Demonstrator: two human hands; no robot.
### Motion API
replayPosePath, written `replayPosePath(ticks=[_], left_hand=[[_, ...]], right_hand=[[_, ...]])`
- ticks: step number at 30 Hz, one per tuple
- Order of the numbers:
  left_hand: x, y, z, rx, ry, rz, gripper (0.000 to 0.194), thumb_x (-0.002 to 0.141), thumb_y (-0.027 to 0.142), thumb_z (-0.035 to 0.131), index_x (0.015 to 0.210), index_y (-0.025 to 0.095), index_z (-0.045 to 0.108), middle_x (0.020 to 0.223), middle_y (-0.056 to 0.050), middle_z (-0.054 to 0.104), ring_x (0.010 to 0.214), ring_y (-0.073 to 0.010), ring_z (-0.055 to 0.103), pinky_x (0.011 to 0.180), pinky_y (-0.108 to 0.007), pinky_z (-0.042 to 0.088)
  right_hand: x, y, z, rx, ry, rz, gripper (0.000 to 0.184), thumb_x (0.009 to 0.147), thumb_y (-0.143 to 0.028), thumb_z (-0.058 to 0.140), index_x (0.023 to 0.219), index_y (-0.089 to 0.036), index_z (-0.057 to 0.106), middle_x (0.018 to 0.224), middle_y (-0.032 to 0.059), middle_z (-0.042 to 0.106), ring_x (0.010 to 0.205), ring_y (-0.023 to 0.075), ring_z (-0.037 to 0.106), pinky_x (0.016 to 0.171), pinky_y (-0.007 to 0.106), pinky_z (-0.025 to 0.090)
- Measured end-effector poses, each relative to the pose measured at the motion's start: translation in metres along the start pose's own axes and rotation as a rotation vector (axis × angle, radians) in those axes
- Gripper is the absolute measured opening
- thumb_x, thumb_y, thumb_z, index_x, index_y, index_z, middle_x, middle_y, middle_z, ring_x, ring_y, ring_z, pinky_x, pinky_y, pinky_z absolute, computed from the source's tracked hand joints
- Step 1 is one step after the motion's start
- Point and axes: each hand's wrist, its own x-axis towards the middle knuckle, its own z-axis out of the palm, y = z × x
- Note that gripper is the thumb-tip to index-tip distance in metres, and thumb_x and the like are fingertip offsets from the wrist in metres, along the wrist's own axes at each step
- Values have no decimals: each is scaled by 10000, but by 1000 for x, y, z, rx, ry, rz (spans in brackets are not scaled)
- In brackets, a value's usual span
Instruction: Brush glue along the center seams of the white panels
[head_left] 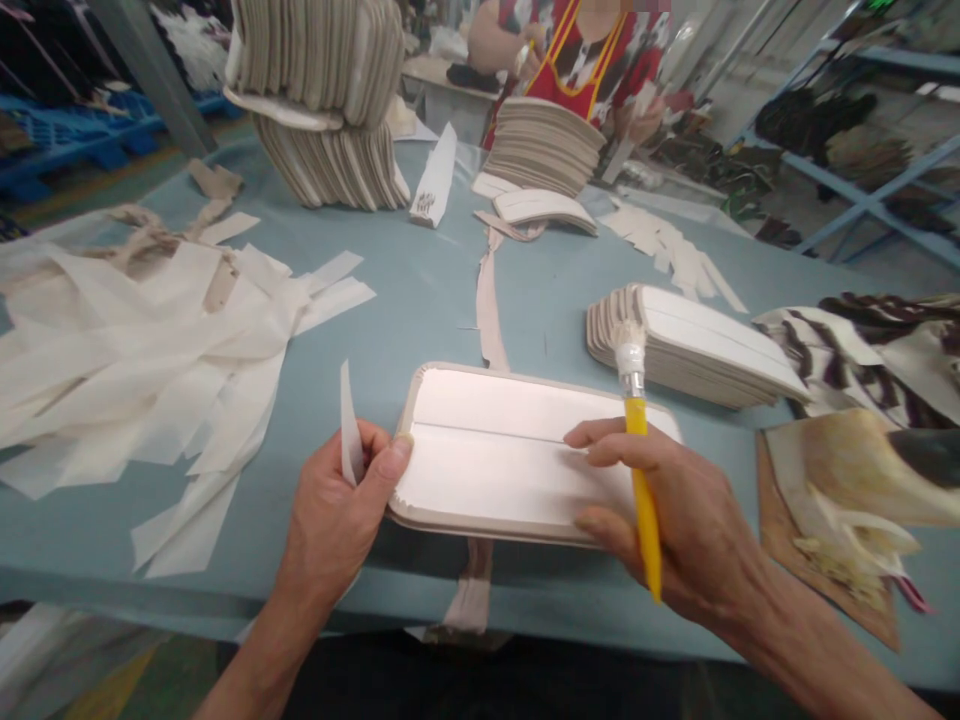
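A flat white panel with a beige rolled edge (pixel 495 450) lies near the table's front edge, with two white strips running along its length. My left hand (pixel 337 510) is closed on its left end, thumb on top, and a narrow white paper strip (pixel 349 425) sticks up between its fingers. My right hand (pixel 660 530) rests on the panel's right part, forefinger stretched along the seam. A yellow-handled brush (pixel 637 450) is clamped in that hand, bristles pointing away from me.
A heap of peeled white strips (pixel 150 350) covers the left of the blue table (pixel 420 280). Stacks of similar panels stand at right (pixel 690 345) and far back (pixel 322 90). A glue-smeared board (pixel 832 500) lies right. Across the table another person (pixel 577 50) works.
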Motion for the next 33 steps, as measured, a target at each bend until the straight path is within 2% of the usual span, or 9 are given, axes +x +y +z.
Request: replayPosePath(ticks=[2, 3, 7, 10, 13, 16, 21, 26, 33], left_hand=[[-1, -1, 0, 5, 7, -9, 445, 815, 618, 711, 681, 239, 520, 587, 51, 439, 558, -128, 401, 520, -266, 315], [-2, -1, 0, 10, 8, -9, 443, 820, 619, 708, 686, 239, 524, 590, 50, 442, 559, -129, 408, 522, -268, 321], [-6, 2, -3, 17, 3, 19, 407, 832, 599, 681, 694, 244, 538, 596, 44, 465, 561, -140, 447, 531, -276, 353], [-7, 3, -3, 9, -2, 34, 354, 823, 564, 677, 719, 246, 562, 603, 43, 496, 555, -146, 471, 533, -282, 374], [-7, 3, 0, 3, 15, 39, 326, 799, 540, 676, 702, 247, 569, 575, 43, 489, 530, -147, 451, 510, -295, 350], [-9, 2, 3, -11, 63, 61, 326, 799, 527, 672, 671, 250, 557, 560, 45, 473, 516, -140, 420, 497, -303, 318], [-9, 8, 6, 5, 68, 44, 304, 759, 514, 657, 641, 256, 548, 544, 46, 465, 493, -137, 391, 479, -311, 302], [-7, 14, 7, 1, 70, 45, 301, 744, 522, 639, 628, 261, 544, 537, 48, 453, 486, -137, 380, 476, -312, 313], [-7, 12, 5, 44, 79, 49, 281, 735, 496, 658, 636, 253, 557, 544, 49, 473, 494, -134, 387, 481, -312, 292]], right_hand=[[-2, -6, -1, 156, 116, 82, 140, 1106, -377, 595, 1213, -287, 584, 1058, 63, 775, 923, 257, 756, 803, 386, 579], [-1, -11, -2, 265, 193, 142, 144, 1128, -394, 546, 1213, -296, 608, 969, 39, 752, 830, 236, 726, 752, 373, 564], [15, -34, 1, 712, 428, 452, 342, 1133, -562, 489, 1065, -293, 688, 695, -18, 584, 552, 175, 532, 523, 312, 430], [34, -44, 7, 848, 424, 602, 323, 1099, -479, 558, 889, -264, 678, 655, -22, 520, 510, 145, 460, 473, 284, 355], [48, -48, 15, 882, 393, 684, 281, 1055, -401, 602, 824, -248, 648, 582, -52, 420, 476, 125, 396, 456, 267, 293], [58, -52, 24, 916, 370, 705, 294, 1023, -428, 641, 802, -233, 645, 535, -76, 365, 458, 109, 345, 444, 253, 262], [72, -62, 33, 957, 325, 672, 291, 1004, -426, 636, 795, -224, 650, 513, -84, 398, 445, 95, 340, 429, 241, 234], [79, -64, 36, 836, 232, 677, 290, 978, -429, 612, 776, -222, 641, 509, -89, 407, 451, 92, 358, 455, 255, 253], [75, -56, 29, 693, 199, 652, 301, 977, -409, 579, 764, -217, 673, 524, -69, 448, 508, 120, 417, 519, 291, 305]])
